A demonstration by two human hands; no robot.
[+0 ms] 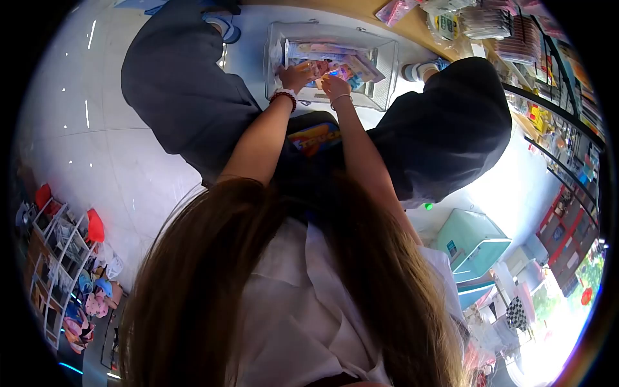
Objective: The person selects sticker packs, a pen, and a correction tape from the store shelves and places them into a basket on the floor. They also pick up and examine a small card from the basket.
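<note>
A clear, see-through bin (384, 90) sits on the floor between my knees, holding several colourful flat packets (364, 68). My left hand (294, 78), with a dark red beaded bracelet at its wrist, reaches over the near side, its fingers closed around a small orange-pink packet (314, 68). Just to its right, my right hand (335, 86) wears a thin bracelet. Its fingers are bent against a yellow-and-purple packet (336, 73) inside the bin and look closed on its edge. The print on the packets is too small to read.
Above the bin runs a wooden shelf edge (387, 22), with packaged goods (487, 24) toward the right. A mint-green box (474, 242) stands on the floor at lower right. A white rack (61, 248) with assorted goods is at far left.
</note>
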